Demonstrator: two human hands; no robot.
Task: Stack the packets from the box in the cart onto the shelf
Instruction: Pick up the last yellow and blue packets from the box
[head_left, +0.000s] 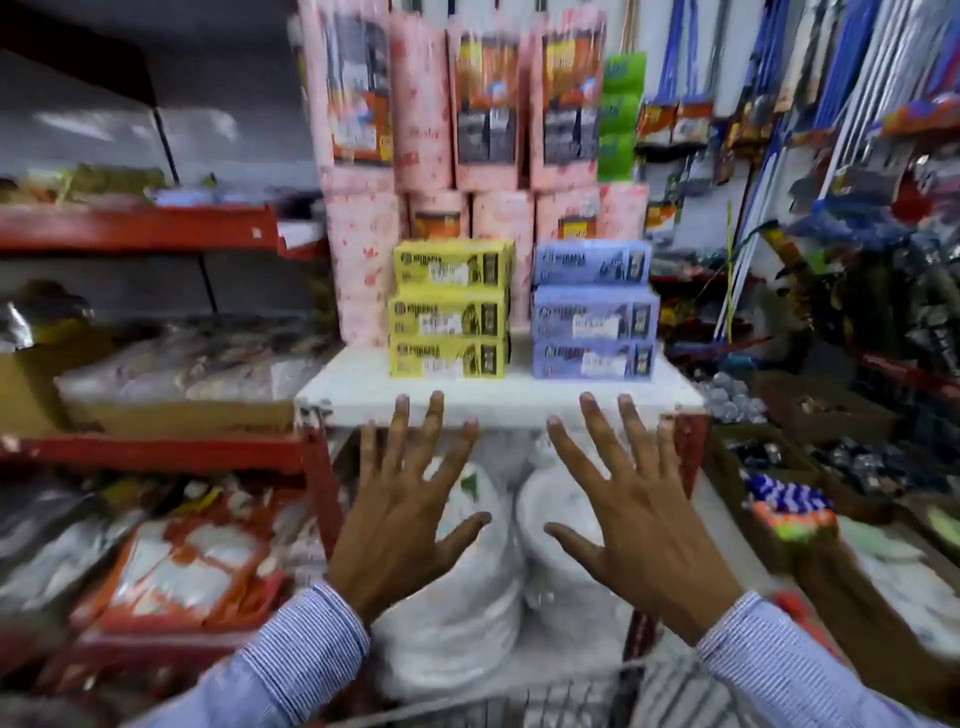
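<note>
Three yellow packets (450, 307) stand stacked on the white shelf (363, 387), left of centre. Beside them, to the right, rises a stack of three blue packets (593, 310). My left hand (402, 512) and my right hand (636, 514) hover below the shelf's front edge, palms down, fingers spread, holding nothing. Each hand is apart from the packets. The wire rim of the cart (530, 699) shows at the bottom; the box in it is out of view.
Tall pink packages (421, 104) fill the back of the shelf behind the stacks. White bagged plates (452, 623) sit below the shelf. Red racks with goods (156, 545) flank the left; mops and hanging items (779, 104) crowd the right.
</note>
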